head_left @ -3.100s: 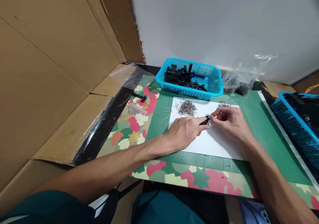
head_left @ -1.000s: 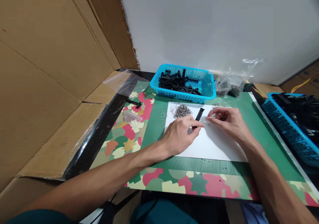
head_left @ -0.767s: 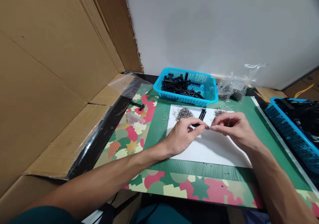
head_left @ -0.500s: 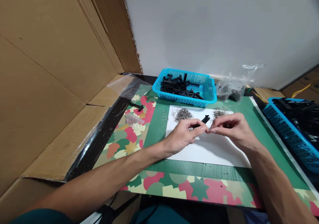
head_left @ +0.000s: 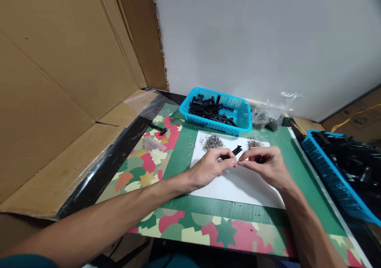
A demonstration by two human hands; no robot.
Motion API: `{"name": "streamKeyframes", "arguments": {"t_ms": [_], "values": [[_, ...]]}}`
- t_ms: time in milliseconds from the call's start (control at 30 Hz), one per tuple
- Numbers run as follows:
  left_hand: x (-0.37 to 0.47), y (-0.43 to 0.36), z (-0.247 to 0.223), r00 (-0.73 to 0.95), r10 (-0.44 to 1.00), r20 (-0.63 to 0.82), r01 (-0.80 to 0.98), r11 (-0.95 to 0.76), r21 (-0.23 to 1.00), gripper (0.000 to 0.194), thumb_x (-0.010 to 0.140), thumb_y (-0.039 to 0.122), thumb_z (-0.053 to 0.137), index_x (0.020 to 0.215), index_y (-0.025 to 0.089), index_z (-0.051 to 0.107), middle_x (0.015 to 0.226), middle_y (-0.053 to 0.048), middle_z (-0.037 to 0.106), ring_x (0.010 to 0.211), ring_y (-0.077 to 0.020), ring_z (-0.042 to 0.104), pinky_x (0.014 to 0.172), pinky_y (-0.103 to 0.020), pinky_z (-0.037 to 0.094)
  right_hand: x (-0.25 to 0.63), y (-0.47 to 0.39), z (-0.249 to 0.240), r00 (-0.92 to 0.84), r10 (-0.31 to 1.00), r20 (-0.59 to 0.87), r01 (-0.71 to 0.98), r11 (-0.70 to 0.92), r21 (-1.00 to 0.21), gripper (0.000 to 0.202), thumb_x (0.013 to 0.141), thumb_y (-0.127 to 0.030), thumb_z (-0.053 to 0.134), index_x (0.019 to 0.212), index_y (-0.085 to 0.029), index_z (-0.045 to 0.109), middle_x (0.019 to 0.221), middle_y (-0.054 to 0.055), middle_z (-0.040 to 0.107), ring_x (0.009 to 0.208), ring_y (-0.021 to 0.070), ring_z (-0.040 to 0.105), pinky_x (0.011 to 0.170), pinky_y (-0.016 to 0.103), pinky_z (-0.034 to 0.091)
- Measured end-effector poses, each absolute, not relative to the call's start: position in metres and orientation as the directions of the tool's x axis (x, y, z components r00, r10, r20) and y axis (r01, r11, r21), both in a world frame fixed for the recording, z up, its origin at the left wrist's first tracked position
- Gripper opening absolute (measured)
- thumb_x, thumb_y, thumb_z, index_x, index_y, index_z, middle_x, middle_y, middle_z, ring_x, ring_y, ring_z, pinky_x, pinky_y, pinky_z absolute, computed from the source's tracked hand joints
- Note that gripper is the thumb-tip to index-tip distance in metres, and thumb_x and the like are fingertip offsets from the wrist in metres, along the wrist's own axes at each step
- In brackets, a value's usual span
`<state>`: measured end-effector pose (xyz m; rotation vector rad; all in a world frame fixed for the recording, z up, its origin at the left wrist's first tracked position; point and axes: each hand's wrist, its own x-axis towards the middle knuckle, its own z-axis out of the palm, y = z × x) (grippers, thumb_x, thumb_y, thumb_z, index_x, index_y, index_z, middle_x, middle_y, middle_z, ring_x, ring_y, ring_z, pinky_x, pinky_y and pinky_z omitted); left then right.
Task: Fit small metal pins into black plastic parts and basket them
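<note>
One slim black plastic part (head_left: 237,150), seemingly unfinished, is gripped by the left hand (head_left: 212,165), the right hand (head_left: 267,165) being pinched closed, contents unclear, with silvery metal-bit heaps (head_left: 213,141) left.

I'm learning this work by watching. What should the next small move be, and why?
Probably ease the right hand to the black part. The left hand grips that part above the white paper, and the right's pinched fingers sit just beside the left's; anything between them is too small to tell.
</note>
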<state>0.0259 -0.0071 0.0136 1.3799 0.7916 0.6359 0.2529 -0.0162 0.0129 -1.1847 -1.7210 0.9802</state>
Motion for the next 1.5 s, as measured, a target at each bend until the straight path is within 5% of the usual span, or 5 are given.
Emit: {"name": "streamKeyframes", "arguments": {"t_ms": [200,700,1000,1233,1500], "values": [[0.024,-0.007,0.013,0.539,0.841,0.038,0.100,-0.109,0.989,0.033,0.101,0.048,0.060,0.092,0.017,0.065,0.077,0.002,0.054,0.063,-0.0108,0.042,0.053,-0.021,0.031,0.248,-0.014,0.008,-0.252,0.961,0.111,0.355,0.198,-0.914,0.032,0.082,-0.052,0.084,0.085,-0.019,0.084,0.055,-0.004,0.044,0.053,0.0112,0.032,0.049,0.028,0.027],[0.022,-0.013,0.017,0.536,0.833,0.138,0.273,-0.325,0.905,0.026,0.108,0.040,0.050,0.098,0.020,0.065,0.096,-0.001,0.065,0.087,-0.0181,0.060,0.080,-0.029,0.046,0.245,-0.015,0.007,-0.282,0.956,0.074,0.289,0.159,-0.944,0.035,0.091,-0.051,0.076,0.086,-0.017,0.080,0.058,-0.004,0.041,0.055,0.0114,0.031,0.051,0.028,0.024],[0.018,-0.016,0.006,0.571,0.817,-0.080,0.407,-0.198,0.892,0.061,0.109,0.045,0.047,0.165,0.030,0.029,0.136,-0.013,0.069,0.119,-0.0312,0.068,0.099,-0.043,0.050,0.257,-0.007,0.000,0.019,0.989,0.150,0.407,0.129,-0.904,0.040,0.083,-0.053,0.080,0.079,-0.014,0.077,0.057,-0.003,0.045,0.054,0.0108,0.033,0.050,0.027,0.023],[0.017,-0.013,0.011,0.615,0.778,-0.129,0.545,-0.301,0.782,0.049,0.109,0.047,0.040,0.147,0.022,0.059,0.089,-0.003,0.075,0.087,-0.0239,0.070,0.078,-0.031,0.048,0.258,-0.006,0.000,-0.125,0.992,0.003,0.570,0.074,-0.818,0.037,0.085,-0.049,0.071,0.071,-0.015,0.074,0.052,-0.005,0.039,0.052,0.0104,0.029,0.049,0.027,0.019],[0.018,-0.017,0.013,0.684,0.727,-0.057,0.548,-0.460,0.699,0.043,0.109,0.041,0.044,0.146,0.026,0.060,0.084,-0.002,0.072,0.076,-0.0212,0.068,0.065,-0.027,0.040,0.252,-0.010,0.005,-0.173,0.984,-0.031,0.667,0.094,-0.739,0.030,0.085,-0.041,0.064,0.069,-0.017,0.074,0.053,-0.004,0.043,0.053,0.0116,0.034,0.051,0.028,0.023]]}}
